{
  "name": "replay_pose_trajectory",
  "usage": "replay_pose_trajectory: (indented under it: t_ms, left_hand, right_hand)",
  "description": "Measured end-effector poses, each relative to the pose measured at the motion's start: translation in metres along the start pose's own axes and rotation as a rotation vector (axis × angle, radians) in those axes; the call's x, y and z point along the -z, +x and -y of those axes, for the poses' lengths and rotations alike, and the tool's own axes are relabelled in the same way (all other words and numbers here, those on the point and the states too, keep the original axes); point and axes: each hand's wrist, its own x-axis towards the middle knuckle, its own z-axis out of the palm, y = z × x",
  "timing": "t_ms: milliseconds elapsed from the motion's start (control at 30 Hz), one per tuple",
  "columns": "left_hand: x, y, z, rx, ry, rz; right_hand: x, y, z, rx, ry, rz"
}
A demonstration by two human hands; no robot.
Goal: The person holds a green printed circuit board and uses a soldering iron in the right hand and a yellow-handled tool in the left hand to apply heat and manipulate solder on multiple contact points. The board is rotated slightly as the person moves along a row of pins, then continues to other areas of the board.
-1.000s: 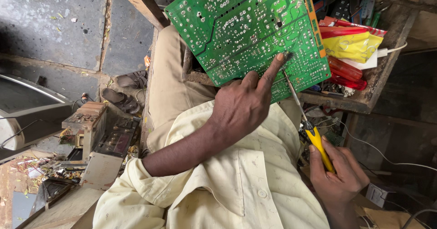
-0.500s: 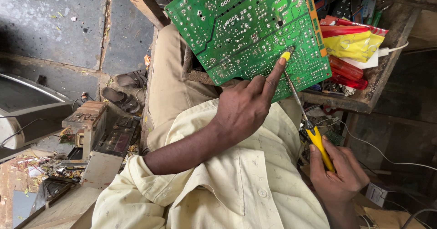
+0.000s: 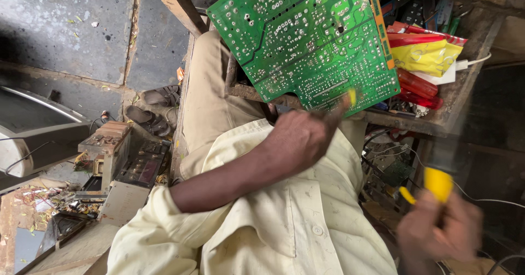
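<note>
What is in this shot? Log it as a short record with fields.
Left hand: blurred, at the lower edge of the green circuit board
Right hand: blurred, gripping a yellow-handled tool
Board: solder side facing the camera, above a cluttered wooden tray
Beside board: yellow packet, red tools
Floor: dismantled electronics

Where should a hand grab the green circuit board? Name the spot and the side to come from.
Take the green circuit board by its bare lower-left edge, coming from the left. It leans tilted with its solder side facing up, so pinching the thin rim avoids the sharp solder points; the hand already crowds the lower right corner.
</note>
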Motion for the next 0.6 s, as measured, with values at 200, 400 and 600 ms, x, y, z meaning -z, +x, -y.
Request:
replay_pose_trajectory:
  t_ms: [200, 400, 600]
  left_hand:
    - [0.014, 0.001, 0.005, -0.091, -0.108, -0.259]
    - [0.006, 0.005, 0.002, -0.051, -0.134, -0.153]
    - [0.025, -0.01, 0.021, -0.152, -0.472, -0.194]
  right_hand:
    - [0.02, 0.008, -0.005, -0.235, 0.151, 0.061]
    - [0.002, -0.009, -0.014, -0.034, 0.105, -0.017]
    - [0.004, -0.002, -0.017, -0.014, 0.15, 0.164]
